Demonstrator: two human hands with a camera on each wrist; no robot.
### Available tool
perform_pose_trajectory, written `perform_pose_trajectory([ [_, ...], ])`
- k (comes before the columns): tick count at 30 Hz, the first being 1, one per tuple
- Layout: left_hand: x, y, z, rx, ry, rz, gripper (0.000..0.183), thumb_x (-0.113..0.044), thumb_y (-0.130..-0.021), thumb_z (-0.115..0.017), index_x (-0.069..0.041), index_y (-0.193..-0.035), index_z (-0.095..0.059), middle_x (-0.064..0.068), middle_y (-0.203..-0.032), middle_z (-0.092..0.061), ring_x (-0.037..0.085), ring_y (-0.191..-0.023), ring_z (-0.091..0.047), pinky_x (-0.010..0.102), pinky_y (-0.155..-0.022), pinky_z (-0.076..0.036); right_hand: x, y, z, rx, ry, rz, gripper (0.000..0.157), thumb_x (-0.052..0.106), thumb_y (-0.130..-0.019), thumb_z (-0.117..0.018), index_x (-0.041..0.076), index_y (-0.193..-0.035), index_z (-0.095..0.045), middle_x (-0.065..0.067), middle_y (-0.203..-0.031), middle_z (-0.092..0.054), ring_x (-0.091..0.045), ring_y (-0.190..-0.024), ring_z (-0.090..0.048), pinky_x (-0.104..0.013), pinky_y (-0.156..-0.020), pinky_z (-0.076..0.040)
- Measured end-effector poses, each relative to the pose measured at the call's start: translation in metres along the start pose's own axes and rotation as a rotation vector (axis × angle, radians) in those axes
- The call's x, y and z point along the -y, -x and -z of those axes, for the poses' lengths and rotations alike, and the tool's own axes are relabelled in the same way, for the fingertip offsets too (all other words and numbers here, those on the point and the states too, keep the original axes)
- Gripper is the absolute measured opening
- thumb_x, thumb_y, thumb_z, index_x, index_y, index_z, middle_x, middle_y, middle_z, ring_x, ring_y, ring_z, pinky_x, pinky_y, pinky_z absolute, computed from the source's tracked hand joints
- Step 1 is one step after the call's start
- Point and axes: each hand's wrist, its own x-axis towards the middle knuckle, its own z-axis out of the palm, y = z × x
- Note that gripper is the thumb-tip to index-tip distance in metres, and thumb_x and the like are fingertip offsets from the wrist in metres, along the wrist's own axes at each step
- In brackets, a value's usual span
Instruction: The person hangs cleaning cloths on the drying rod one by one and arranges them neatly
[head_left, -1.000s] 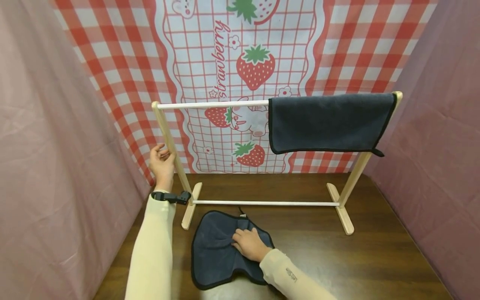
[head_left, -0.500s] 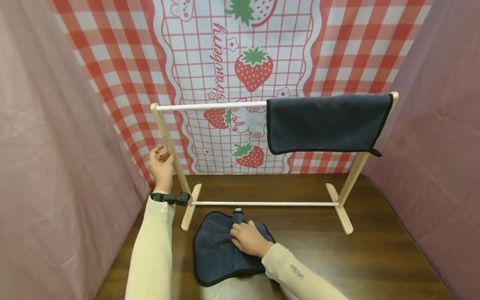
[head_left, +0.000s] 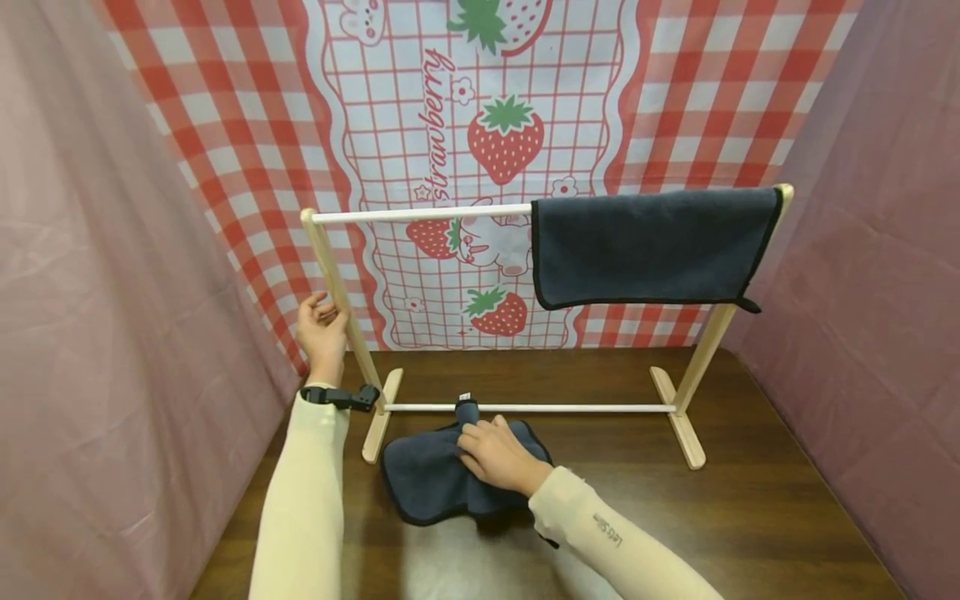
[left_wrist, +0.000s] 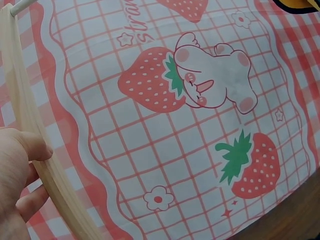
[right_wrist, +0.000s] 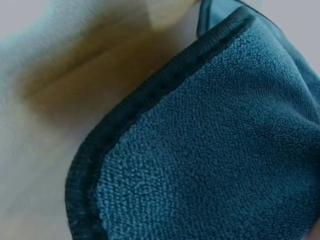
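The left hand (head_left: 322,333), ringed at the wrist by a black strap (head_left: 337,397), holds the left post (head_left: 331,271) of a wooden rack; the left wrist view alone makes the grip plain, with the thumb laid across the wood and fingers curled behind it. The right hand (head_left: 498,454) grips a dark blue-grey cloth (head_left: 431,479) between thumb and fingers, as seen from the head; the right wrist view admits only a sliver of skin at its lower right corner, but resolves the looped pile and the ribbed black border. The gripped cloth is bunched in front of the rack, a shadow beneath it; whether any part touches the desk (head_left: 750,500) cannot be told. Only the head view includes the small white label (head_left: 465,397) at its upper end, overlapping the white lower rail (head_left: 577,408). A second cloth (head_left: 652,250) hangs folded over the right part of the upper rail (head_left: 420,215), a dark tab at its lower right corner. Behind stands a strawberry-printed checked backdrop (head_left: 506,137), flanked by pink drapes (head_left: 127,333); a cropped yellow patch (left_wrist: 300,4), edged in black, appears solely in the left wrist view.
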Motion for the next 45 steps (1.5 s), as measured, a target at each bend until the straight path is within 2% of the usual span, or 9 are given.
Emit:
perform_pose_trajectory([
  [9,0.002,-0.005,0.003,0.029,-0.003,0.005,0.044,0.015,-0.083,-0.065,0.01,-0.125,-0.055,-0.009,-0.084,-0.061,0.009,-0.085,-0.06,0.028,-0.087,-0.054,-0.009,-0.013,0.027,-0.082,-0.003,0.045,0.011,0.017,-0.09,-0.073,0.015,-0.087,-0.063,0.002,-0.082,-0.05,-0.016,-0.067,-0.047,-0.029,-0.062,-0.025],
  [14,0.003,-0.005,0.003,0.038,0.002,0.007,0.043,0.016,-0.083,-0.064,0.01,-0.125,-0.055,-0.005,-0.086,-0.061,0.008,-0.084,-0.059,0.025,-0.084,-0.053,-0.014,-0.02,0.041,-0.124,0.01,0.051,0.009,0.017,-0.089,-0.073,0.015,-0.088,-0.065,0.002,-0.082,-0.052,-0.016,-0.067,-0.047,-0.032,-0.062,-0.029],
  [19,0.002,-0.005,0.003,0.03,0.004,0.006,0.042,0.017,-0.082,-0.063,0.013,-0.123,-0.054,-0.001,-0.087,-0.062,0.009,-0.083,-0.059,0.023,-0.081,-0.052,-0.016,-0.026,0.056,-0.165,0.016,0.068,0.008,0.016,-0.089,-0.074,0.014,-0.088,-0.066,0.001,-0.081,-0.052,-0.017,-0.066,-0.045,-0.032,-0.061,-0.027],
  [27,0.0,-0.004,0.003,0.032,-0.037,0.015,0.041,0.015,-0.083,-0.065,0.009,-0.122,-0.057,0.003,-0.092,-0.064,0.01,-0.086,-0.059,0.026,-0.084,-0.052,-0.019,-0.038,0.083,-0.247,0.0,0.094,0.008,0.012,-0.088,-0.072,0.013,-0.089,-0.065,0.0,-0.081,-0.051,-0.016,-0.065,-0.043,-0.033,-0.062,-0.028],
  [32,-0.001,-0.003,0.003,0.029,-0.045,0.012,0.038,0.014,-0.084,-0.066,0.006,-0.12,-0.058,0.006,-0.093,-0.066,0.012,-0.087,-0.061,0.023,-0.082,-0.052,-0.021,-0.048,0.102,-0.3,-0.027,0.118,0.004,0.012,-0.094,-0.065,0.012,-0.09,-0.064,-0.001,-0.08,-0.05,-0.017,-0.063,-0.04,-0.034,-0.06,-0.027],
  [36,0.0,-0.004,0.003,0.032,-0.044,0.009,0.039,0.013,-0.084,-0.066,0.008,-0.121,-0.057,0.004,-0.092,-0.066,0.009,-0.086,-0.06,0.023,-0.082,-0.053,-0.023,-0.058,0.117,-0.351,-0.016,0.138,0.008,0.013,-0.096,-0.062,0.01,-0.09,-0.065,-0.002,-0.079,-0.052,-0.018,-0.063,-0.042,-0.036,-0.059,-0.028],
  [41,0.0,-0.004,0.004,0.04,-0.049,0.002,0.042,0.014,-0.083,-0.066,0.01,-0.123,-0.056,0.003,-0.092,-0.064,0.009,-0.086,-0.06,0.027,-0.085,-0.053,-0.024,-0.07,0.135,-0.388,-0.002,0.155,0.004,0.011,-0.094,-0.064,0.008,-0.091,-0.065,-0.003,-0.079,-0.052,-0.019,-0.063,-0.042,-0.038,-0.058,-0.029],
  [45,0.0,-0.003,0.005,0.046,-0.052,-0.002,0.042,0.013,-0.084,-0.066,0.011,-0.124,-0.055,0.002,-0.091,-0.064,0.008,-0.085,-0.059,0.024,-0.083,-0.053,-0.025,-0.078,0.147,-0.418,0.018,0.178,0.003,0.01,-0.092,-0.067,0.008,-0.091,-0.065,-0.003,-0.079,-0.052,-0.019,-0.063,-0.042,-0.038,-0.059,-0.03],
])
